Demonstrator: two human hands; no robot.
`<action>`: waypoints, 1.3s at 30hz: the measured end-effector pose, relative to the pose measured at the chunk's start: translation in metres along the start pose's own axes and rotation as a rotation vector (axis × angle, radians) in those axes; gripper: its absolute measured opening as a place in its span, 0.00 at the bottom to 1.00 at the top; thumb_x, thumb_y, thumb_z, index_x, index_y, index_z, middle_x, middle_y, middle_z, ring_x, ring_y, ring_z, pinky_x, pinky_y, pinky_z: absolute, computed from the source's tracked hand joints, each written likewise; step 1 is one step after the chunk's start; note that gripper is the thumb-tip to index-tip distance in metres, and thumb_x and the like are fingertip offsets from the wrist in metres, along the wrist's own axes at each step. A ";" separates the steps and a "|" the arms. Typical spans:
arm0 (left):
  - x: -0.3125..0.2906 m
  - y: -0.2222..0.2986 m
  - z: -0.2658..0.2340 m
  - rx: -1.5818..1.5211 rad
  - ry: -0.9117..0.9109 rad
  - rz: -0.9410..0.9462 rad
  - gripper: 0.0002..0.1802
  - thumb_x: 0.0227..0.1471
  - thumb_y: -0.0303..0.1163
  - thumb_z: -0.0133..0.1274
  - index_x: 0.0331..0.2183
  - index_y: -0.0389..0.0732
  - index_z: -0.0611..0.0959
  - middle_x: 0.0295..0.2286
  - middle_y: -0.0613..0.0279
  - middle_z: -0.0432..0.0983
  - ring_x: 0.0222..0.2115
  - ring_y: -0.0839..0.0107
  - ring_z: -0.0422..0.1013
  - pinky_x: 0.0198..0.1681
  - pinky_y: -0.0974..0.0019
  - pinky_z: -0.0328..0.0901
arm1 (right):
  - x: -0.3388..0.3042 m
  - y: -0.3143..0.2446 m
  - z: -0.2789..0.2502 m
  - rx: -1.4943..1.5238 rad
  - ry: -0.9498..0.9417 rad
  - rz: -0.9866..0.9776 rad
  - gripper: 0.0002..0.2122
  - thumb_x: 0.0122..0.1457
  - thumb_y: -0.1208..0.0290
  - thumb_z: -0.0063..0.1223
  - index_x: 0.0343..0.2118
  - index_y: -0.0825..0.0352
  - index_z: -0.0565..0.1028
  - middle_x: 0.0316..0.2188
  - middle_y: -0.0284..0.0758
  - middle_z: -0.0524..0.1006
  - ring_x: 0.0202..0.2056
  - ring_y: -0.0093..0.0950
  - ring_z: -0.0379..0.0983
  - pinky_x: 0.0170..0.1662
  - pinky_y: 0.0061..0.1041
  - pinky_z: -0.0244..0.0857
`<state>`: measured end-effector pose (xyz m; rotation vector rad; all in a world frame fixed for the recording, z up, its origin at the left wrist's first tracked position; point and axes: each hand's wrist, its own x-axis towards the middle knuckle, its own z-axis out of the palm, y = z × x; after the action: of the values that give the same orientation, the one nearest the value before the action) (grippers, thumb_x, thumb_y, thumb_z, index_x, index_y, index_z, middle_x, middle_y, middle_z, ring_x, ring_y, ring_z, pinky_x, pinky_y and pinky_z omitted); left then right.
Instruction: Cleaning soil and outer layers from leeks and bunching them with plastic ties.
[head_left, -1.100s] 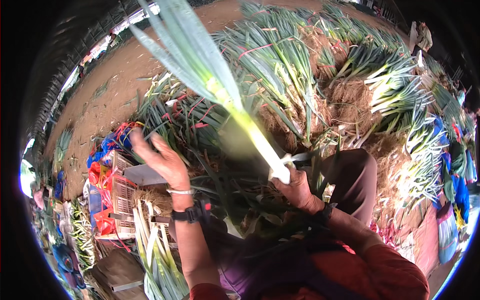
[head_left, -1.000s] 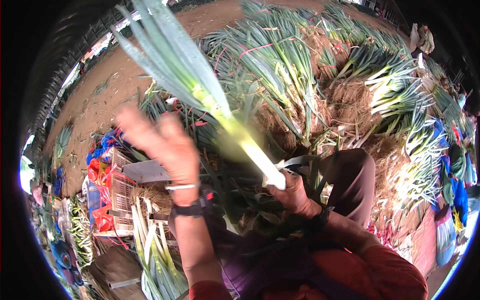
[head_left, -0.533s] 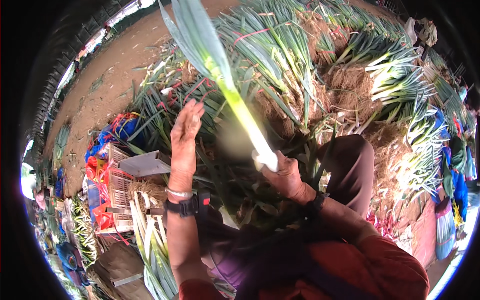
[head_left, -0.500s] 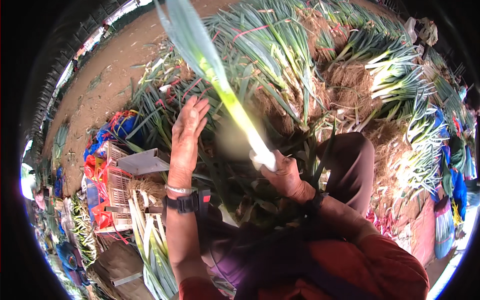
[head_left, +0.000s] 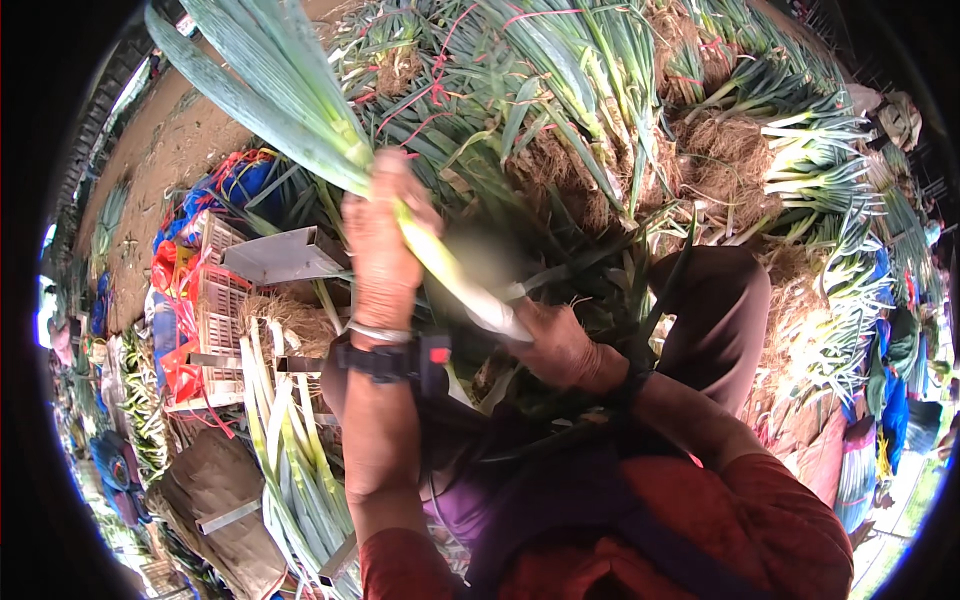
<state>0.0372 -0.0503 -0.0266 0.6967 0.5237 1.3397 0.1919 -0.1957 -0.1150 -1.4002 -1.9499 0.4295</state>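
A long green onion point(head_left: 447, 264) slants across in front of me, its blue-green leaves fanning out at the upper left and its white end toward my right hand. My left hand point(head_left: 388, 240), slightly blurred, is closed around the stalk just below the leaves. At the white end, my right hand point(head_left: 562, 345) grips the base, and its fingers hide the root. A strap with a dark device sits on my left wrist, beside a pale bracelet. Beneath the stalk lies a dark heap of leaves point(head_left: 590, 270) between my knees.
Tied bundles of green onions point(head_left: 610, 100) with brown roots point(head_left: 720, 170) spread ahead and to the right. On the left stand a pale plastic crate point(head_left: 218, 300), a metal channel piece point(head_left: 285, 255) and a row of trimmed green onions point(head_left: 290, 430). Brown paper point(head_left: 225, 500) lies nearer.
My left hand has gone from open beside the stalk to closed around it. The leaves have swung left and now fan apart. My right hand keeps its grip on the white end.
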 end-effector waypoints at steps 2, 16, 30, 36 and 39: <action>-0.013 -0.018 0.005 -0.002 -0.110 -0.006 0.09 0.50 0.33 0.56 0.32 0.42 0.74 0.19 0.69 0.67 0.17 0.78 0.66 0.18 0.73 0.65 | 0.012 -0.006 -0.008 0.004 0.085 -0.032 0.17 0.44 0.73 0.57 0.38 0.69 0.66 0.26 0.43 0.74 0.28 0.43 0.73 0.30 0.37 0.67; 0.003 0.025 -0.015 0.148 0.065 0.252 0.28 0.54 0.51 0.49 0.45 0.36 0.71 0.26 0.61 0.70 0.23 0.71 0.67 0.28 0.67 0.65 | 0.031 -0.017 -0.004 -0.346 0.021 -0.162 0.17 0.55 0.66 0.50 0.43 0.72 0.64 0.30 0.45 0.72 0.34 0.41 0.72 0.34 0.35 0.66; -0.004 0.011 0.000 0.226 0.110 0.280 0.26 0.54 0.52 0.49 0.41 0.36 0.72 0.17 0.66 0.64 0.13 0.78 0.59 0.15 0.74 0.56 | 0.063 0.020 0.014 1.391 -0.423 0.531 0.14 0.62 0.64 0.45 0.37 0.71 0.75 0.31 0.32 0.76 0.32 0.22 0.72 0.37 0.24 0.66; -0.007 -0.013 0.000 0.258 0.198 0.333 0.26 0.56 0.52 0.46 0.40 0.35 0.72 0.16 0.67 0.64 0.12 0.78 0.60 0.14 0.73 0.57 | 0.059 0.044 0.062 0.313 0.216 -0.011 0.05 0.49 0.74 0.52 0.29 0.68 0.75 0.25 0.38 0.75 0.30 0.34 0.73 0.33 0.29 0.67; -0.013 -0.017 0.004 0.342 0.121 0.319 0.29 0.56 0.55 0.42 0.40 0.34 0.72 0.16 0.67 0.63 0.12 0.78 0.59 0.14 0.73 0.57 | 0.046 0.068 0.067 0.012 0.099 -0.146 0.05 0.51 0.74 0.50 0.30 0.68 0.74 0.26 0.37 0.75 0.29 0.31 0.72 0.32 0.31 0.66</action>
<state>0.0495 -0.0656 -0.0366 1.0155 0.7735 1.6158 0.1842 -0.1204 -0.1896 -1.2379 -1.9500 0.2970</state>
